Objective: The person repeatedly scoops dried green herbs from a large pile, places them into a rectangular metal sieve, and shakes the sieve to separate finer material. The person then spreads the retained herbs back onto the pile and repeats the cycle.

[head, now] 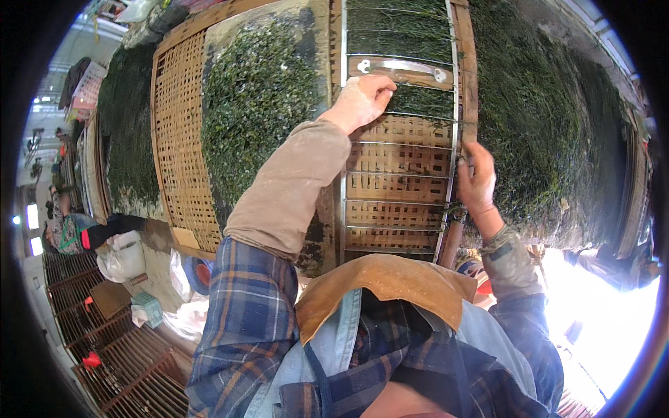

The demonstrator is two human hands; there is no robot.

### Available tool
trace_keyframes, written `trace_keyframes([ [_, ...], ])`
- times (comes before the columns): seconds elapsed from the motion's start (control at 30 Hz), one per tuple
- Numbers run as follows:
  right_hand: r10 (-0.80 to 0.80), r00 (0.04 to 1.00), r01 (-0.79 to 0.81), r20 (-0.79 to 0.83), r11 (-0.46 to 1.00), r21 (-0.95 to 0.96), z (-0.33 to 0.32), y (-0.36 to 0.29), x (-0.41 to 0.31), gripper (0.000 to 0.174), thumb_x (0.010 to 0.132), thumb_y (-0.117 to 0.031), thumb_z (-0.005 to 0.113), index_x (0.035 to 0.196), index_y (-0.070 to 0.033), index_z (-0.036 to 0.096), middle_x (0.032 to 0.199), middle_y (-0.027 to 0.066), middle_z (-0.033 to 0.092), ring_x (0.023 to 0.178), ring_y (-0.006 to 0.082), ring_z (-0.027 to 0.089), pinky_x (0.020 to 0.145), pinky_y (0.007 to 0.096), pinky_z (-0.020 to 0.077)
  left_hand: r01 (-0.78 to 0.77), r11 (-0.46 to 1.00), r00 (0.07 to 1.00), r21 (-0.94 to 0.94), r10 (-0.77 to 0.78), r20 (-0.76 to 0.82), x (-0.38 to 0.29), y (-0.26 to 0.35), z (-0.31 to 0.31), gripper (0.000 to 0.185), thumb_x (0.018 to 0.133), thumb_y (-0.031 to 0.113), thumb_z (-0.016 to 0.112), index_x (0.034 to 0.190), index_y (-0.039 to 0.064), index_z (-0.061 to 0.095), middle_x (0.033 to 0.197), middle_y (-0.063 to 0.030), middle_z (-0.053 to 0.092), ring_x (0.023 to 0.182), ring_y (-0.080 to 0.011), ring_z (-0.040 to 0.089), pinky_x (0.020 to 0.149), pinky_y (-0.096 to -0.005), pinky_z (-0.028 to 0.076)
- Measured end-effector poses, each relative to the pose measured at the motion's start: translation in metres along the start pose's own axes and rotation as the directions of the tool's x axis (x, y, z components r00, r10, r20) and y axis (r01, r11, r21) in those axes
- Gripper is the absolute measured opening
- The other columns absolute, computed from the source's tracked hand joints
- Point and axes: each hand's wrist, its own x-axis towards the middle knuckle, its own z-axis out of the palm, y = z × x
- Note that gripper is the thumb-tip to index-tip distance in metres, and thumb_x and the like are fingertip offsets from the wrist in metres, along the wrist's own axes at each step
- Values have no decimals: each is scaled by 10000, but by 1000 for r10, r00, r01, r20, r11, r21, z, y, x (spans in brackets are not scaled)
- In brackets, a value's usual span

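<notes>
My left hand (pixel 368 99), fingers curled, is over a ladder-like metal rack (pixel 397 172) with thin crossbars, just below a wooden bar with a metal handle (pixel 402 66). Whether its fingers pinch anything is unclear. Under the rack is a woven bamboo tray (pixel 397 185), its lower part bare and its upper part covered by chopped dark green leafy material (pixel 402 39). Along the rack's right side, my right hand (pixel 478 175) is at the wooden side rail (pixel 470 104), thumb and fingers bent. The rail partly hides the fingertips, and the grip cannot be made out.
Heaps of green leafy material lie on the left (pixel 261 83) and right (pixel 538 130). Left of the near heap stands another woven bamboo tray (pixel 185 136). A slatted floor (pixel 125 360), a teal basket (pixel 148 309) and a white container (pixel 123 256) are lower left. Another person (pixel 65 230) is at the far left.
</notes>
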Motion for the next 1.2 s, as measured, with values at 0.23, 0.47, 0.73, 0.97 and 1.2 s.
trace_keyframes([
  [0.23,68,974,-33,216,986,-161,21,-28,-45,734,915,-188,645,1562,4,357,1629,226,340,1532,407,286,1253,565,178,-567,715,815,408,416,404,8,24,28,428,857,125,663,1281,164,622,977,-106,620,963,-323,655,855,-453,541],
  [0.47,62,975,-6,212,967,-255,39,-36,22,768,951,-322,621,1587,-14,321,1658,225,288,1554,404,237,1250,600,135,-266,952,961,153,274,-34,10,22,23,360,928,321,715,1188,76,674,1166,-182,673,1059,-384,662,907,-484,544],
  [0.73,-34,899,157,437,956,-250,45,-25,81,675,933,-318,659,1518,-51,453,1610,144,412,1513,332,348,1231,612,194,37,780,999,624,-29,-24,-42,-21,2,1110,830,600,752,1632,41,226,1714,-214,125,1576,-427,146,1271,-546,135],
  [0.97,-298,863,390,409,906,-163,80,-60,114,629,941,-309,666,1483,-36,502,1553,172,487,1467,361,424,1242,566,218,23,876,998,483,8,-63,-46,-28,-1,1139,793,573,775,1636,45,220,1700,-221,174,1573,-416,172,1279,-529,134],
  [1.2,-459,825,500,329,865,-47,99,-67,145,536,910,-249,696,1375,-8,582,1465,178,561,1414,355,482,1198,529,340,33,931,989,364,21,-143,-48,-42,-1,1114,806,437,735,1631,-18,140,1688,-255,184,1578,-378,188,1290,-480,145],
])
